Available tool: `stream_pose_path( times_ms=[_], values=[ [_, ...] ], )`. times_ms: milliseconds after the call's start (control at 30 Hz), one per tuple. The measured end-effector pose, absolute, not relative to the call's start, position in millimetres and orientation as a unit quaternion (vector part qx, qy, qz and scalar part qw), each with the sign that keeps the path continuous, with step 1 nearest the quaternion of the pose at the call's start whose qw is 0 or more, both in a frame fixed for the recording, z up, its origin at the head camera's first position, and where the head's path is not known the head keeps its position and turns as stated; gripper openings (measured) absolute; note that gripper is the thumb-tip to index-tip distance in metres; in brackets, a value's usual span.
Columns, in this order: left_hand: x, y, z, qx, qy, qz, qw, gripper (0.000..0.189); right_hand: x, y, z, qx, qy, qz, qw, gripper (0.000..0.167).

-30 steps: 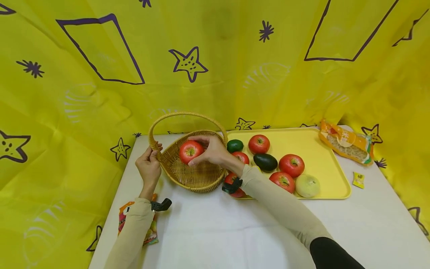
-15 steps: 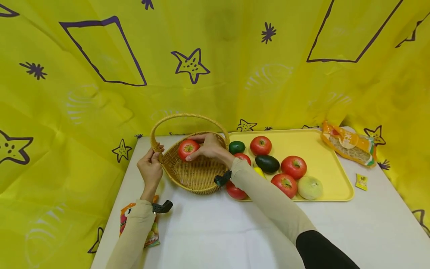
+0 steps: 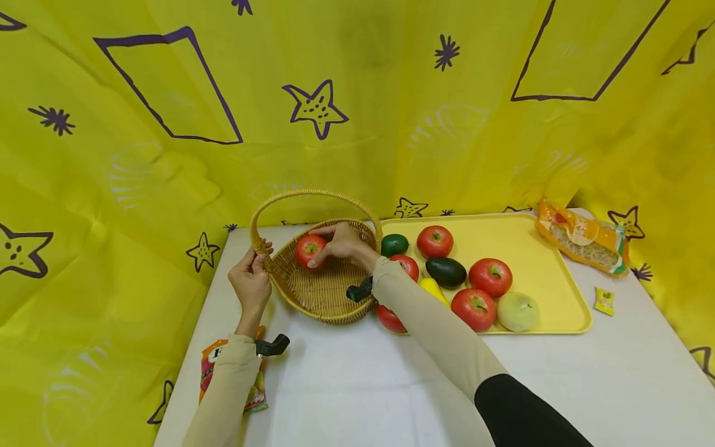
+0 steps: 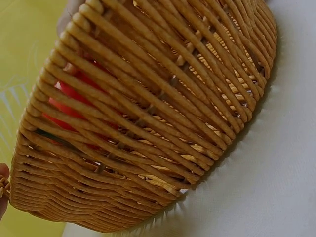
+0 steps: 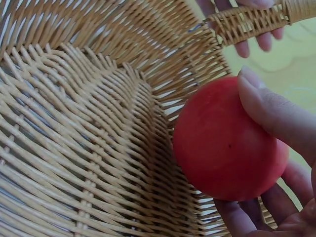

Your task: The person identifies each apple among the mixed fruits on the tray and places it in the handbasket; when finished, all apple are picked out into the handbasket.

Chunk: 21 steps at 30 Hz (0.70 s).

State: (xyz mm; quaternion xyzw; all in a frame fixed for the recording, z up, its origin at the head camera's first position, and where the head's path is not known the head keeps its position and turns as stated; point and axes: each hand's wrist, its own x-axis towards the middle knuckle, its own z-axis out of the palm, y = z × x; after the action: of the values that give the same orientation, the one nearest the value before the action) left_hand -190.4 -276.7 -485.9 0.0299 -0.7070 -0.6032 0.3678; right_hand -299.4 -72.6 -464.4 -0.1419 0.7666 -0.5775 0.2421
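A wicker basket (image 3: 321,301) with a tall arched handle stands on the white table. My left hand (image 3: 249,285) grips the left foot of that handle. Inside the basket's left part, my right hand (image 3: 343,241) holds a red apple (image 3: 309,251), thumb on the near side and fingers round the far side. Seen from the right wrist, the apple (image 5: 224,143) is close to the woven wall, with the thumb (image 5: 276,113) pressed on it. Through the weave in the left wrist view, red shows behind the basket's side (image 4: 148,108).
A yellow tray (image 3: 547,298) right of the basket bears several red apples (image 3: 473,308), a dark avocado (image 3: 445,272), a green fruit (image 3: 394,244), something yellow (image 3: 433,289) and a pale round fruit (image 3: 517,311). Bags lie right (image 3: 583,239) and left (image 3: 257,391), plus a small yellow packet (image 3: 604,301).
My right hand has moved the apple slightly left and lower into the basket, with its forearm shifting left. The left hand keeps its grip on the handle.
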Motion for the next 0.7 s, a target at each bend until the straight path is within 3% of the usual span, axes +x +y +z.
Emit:
stream_pose_path(
  times_ms=[700],
  values=[
    [-189.6, -277.1, -487.6, 0.018, -0.714, -0.591, 0.375, 0.029, -302.2, -76.3, -471.5, -0.158, 0.785, -0.548, 0.240, 0.078]
  ],
)
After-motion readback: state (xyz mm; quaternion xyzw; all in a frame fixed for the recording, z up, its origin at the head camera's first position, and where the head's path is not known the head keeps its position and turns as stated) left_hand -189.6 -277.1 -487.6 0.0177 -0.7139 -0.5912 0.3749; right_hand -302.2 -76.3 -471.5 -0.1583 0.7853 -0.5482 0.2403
